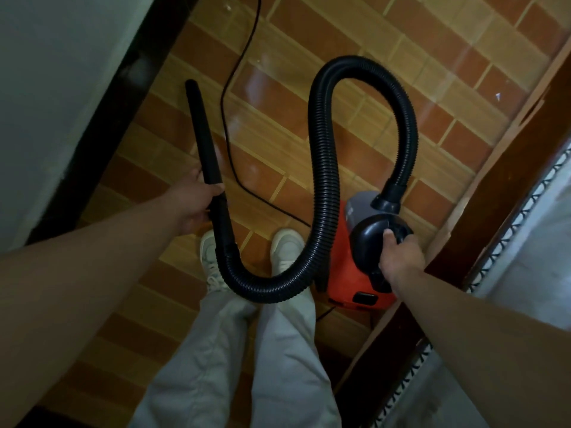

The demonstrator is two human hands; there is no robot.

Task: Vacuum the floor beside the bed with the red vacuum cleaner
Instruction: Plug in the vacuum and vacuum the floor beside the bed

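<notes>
— Two hands were out in front. What did the left hand [193,200] hold?

— Its fingers were curled round the long black plastic nozzle tube [204,140], near the tube's lower end. The tip pointed away from the person and was close to the dark edge of a big white surface [46,88] on the left.

— And the right hand [398,257]?

— It gripped the black handle [375,233] on top of the small red vacuum cleaner [346,273], with the thumb on the handle.

— Where was the vacuum cleaner?

— Low on the right, just beside the dark brown wooden bed frame [506,193] and near the person's white shoes [285,248]. I could not tell if it sat on the floor or hung a little above it.

— What joined the tube to it?

— A thick black ribbed hose [324,180]. It dipped in a loop in front of the shoes, rose in a big arch, and came down into the grey top of the vacuum cleaner.

— Anything else?

— A thin black power cord [228,97] lay on the shiny orange and tan tiled floor [278,72], between the tube and the hose. The person wore pale grey trousers [278,350]. A white bed cover with a zigzag trim [540,196] lay on the bed frame.
</notes>
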